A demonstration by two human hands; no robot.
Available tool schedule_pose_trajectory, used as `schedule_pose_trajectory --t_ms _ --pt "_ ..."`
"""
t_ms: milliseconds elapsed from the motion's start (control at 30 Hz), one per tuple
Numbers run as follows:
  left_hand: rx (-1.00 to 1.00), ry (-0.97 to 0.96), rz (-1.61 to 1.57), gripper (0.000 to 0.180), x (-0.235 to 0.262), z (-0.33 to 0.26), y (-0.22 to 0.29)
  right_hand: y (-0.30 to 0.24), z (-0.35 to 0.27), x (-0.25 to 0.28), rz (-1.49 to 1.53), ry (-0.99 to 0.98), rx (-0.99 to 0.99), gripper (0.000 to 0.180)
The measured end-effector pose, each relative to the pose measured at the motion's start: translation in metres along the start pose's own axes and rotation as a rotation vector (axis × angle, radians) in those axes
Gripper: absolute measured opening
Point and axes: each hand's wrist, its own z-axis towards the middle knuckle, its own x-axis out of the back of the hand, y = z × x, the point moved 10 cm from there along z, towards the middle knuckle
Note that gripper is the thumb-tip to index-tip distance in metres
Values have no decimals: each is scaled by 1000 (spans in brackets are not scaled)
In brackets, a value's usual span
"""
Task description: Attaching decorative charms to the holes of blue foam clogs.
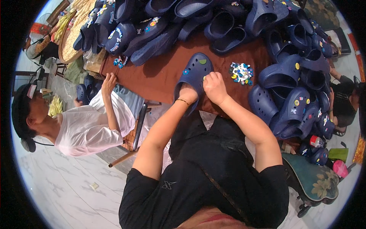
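Observation:
A navy clog [193, 74] with round holes is held over the brown cloth, toe pointing away from me. A green charm and a blue charm sit on its upper. My left hand [188, 92] reaches into the clog through the foot opening and holds it from inside, its fingers hidden. At the clog's right side, my right hand [215, 87] is closed in a pinch, with a small yellow charm [204, 77] showing at its fingertips. Just right of that hand lies a small heap of white, blue and yellow shoe charms [242, 73].
Brown cloth [152, 78] covers the table. Navy clogs [225, 32] are piled along its far side, with more clogs [284, 103] at the right. A co-worker in a white shirt [91, 128] sits at the left, one hand at the table edge. A green-topped stool [312, 177] stands at right.

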Motion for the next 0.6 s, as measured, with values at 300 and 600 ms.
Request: schedule_pose_trajectory --t_ms 300,600 --pt "14 40 -33 28 -26 17 -21 -27 13 -22 -117 -101 124 12" --pt "-399 452 -634 40 9 -42 -13 56 -74 18 341 82 -335 11"
